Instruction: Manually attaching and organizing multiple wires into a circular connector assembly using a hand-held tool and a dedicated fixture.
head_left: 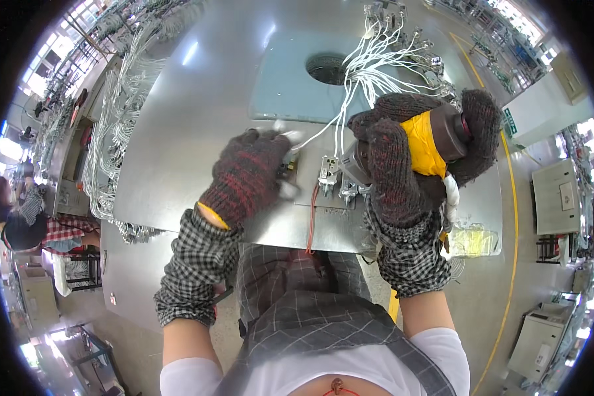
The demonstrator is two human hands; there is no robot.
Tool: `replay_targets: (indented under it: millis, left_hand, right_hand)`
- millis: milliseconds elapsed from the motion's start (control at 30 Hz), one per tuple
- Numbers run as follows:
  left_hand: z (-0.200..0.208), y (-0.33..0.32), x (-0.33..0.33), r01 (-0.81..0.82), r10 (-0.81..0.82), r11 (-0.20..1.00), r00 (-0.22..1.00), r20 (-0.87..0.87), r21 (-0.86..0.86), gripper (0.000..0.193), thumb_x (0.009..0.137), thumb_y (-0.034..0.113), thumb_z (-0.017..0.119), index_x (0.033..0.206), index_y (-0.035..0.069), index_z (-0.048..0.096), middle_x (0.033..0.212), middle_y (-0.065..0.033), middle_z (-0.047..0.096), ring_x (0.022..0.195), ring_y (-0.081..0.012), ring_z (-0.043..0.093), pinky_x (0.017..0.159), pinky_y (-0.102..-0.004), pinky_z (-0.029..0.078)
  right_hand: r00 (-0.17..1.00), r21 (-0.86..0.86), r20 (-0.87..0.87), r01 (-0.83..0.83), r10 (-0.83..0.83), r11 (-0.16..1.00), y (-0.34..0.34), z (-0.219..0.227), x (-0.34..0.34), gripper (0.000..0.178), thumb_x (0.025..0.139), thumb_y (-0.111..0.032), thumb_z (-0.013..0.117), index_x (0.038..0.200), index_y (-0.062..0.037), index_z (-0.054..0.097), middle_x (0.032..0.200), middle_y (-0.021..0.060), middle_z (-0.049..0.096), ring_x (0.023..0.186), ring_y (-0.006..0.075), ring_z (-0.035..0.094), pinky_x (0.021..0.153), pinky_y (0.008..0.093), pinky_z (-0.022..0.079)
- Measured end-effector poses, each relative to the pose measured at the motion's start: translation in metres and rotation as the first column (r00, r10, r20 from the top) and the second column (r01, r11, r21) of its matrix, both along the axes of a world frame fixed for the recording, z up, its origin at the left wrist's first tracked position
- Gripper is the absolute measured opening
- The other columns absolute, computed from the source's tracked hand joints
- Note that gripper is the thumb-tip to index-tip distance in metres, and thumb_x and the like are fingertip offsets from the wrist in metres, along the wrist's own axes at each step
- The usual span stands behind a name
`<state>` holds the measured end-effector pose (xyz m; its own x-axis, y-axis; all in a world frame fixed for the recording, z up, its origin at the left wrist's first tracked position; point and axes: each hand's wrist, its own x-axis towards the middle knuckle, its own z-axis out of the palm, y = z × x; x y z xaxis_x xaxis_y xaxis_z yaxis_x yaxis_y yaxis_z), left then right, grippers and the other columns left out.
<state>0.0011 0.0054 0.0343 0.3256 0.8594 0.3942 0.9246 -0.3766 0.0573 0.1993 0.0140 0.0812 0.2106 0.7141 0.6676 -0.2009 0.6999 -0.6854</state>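
Observation:
Both my hands wear dark knitted gloves over checked sleeves. At the metal table's front part, my left hand (247, 175) curls its fingers at a small metal fitting (288, 165), mostly covered and partly blurred. A white wire runs to it. My right hand (409, 158) is wrapped round a dark hand-held power tool (450, 135) with yellow tape on its body. The tool's grey end (356, 165) points toward the fittings. Between my hands sits another metal fitting (329, 173) with white wires, next to a similar fitting (348, 190) partly hidden by the tool.
White cables (376, 72) fan out beside a round hole (327, 68) in a blue-grey plate (284, 79). Bundled cables (112, 138) hang along the left side. A reddish wire (312, 224) droops over the front edge. A clear plastic box (474, 241) lies right. Another person (30, 221) is far left.

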Motion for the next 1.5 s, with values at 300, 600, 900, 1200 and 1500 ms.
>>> replay_targets:
  millis: [300,600,900,1200,1500]
  left_hand:
    - [-0.037,0.002,-0.021,0.022,0.028,0.995,0.871,0.49,-0.097,0.051,0.075,0.021,0.08,0.121,0.011,0.06,0.109,-0.0092,0.068,0.093,-0.0268,0.067,0.087,-0.0392,0.053]
    - [-0.018,0.005,-0.018,0.508,0.339,0.745,0.27,0.901,-0.432,0.052,0.084,0.023,0.076,0.126,0.003,0.054,0.102,-0.0098,0.065,0.102,-0.021,0.063,0.088,-0.0334,0.052]
    - [-0.02,-0.016,0.043,0.358,0.051,0.916,0.341,0.939,-0.18,0.056,0.082,0.007,0.074,0.132,-0.003,0.05,0.115,-0.0132,0.064,0.102,-0.0178,0.063,0.09,-0.0294,0.052]
    - [-0.02,0.0,0.013,0.321,-0.104,0.919,0.76,0.641,-0.231,0.056,0.081,0.036,0.076,0.125,0.006,0.059,0.109,-0.0167,0.068,0.097,-0.03,0.069,0.082,-0.0384,0.055]
    - [0.002,0.006,0.021,0.223,-0.007,0.856,0.907,0.422,-0.466,0.057,0.078,0.042,0.076,0.124,0.013,0.06,0.107,-0.0115,0.069,0.099,-0.0308,0.068,0.084,-0.0427,0.054]
  right_hand:
    - [0.999,0.014,0.051,0.015,-0.016,1.0,0.001,-0.011,0.005,0.086,0.081,-0.001,0.075,0.147,-0.02,0.024,0.11,0.0131,0.06,0.088,0.0216,0.066,0.076,0.0396,0.061]
    - [0.974,0.074,0.198,0.096,-0.109,0.993,0.013,-0.014,0.007,0.085,0.082,-0.001,0.073,0.148,-0.0209,0.023,0.108,0.0125,0.061,0.087,0.0211,0.065,0.075,0.0399,0.061]
    - [0.996,0.254,-0.084,0.017,0.005,0.967,0.04,0.003,0.02,0.07,0.088,-0.01,0.064,0.145,-0.0059,0.024,0.08,0.0183,0.066,0.059,0.0262,0.066,0.063,0.0397,0.06]
    - [0.978,0.135,-0.209,0.021,0.007,0.991,0.037,0.0,0.007,0.079,0.081,-0.009,0.071,0.147,-0.0127,0.028,0.09,0.0192,0.066,0.067,0.0274,0.068,0.062,0.0451,0.061]
    - [0.996,0.122,-0.092,0.006,0.006,0.993,0.031,-0.006,-0.006,0.078,0.082,-0.005,0.072,0.146,-0.0118,0.027,0.094,0.0176,0.064,0.071,0.0257,0.068,0.063,0.0431,0.06]
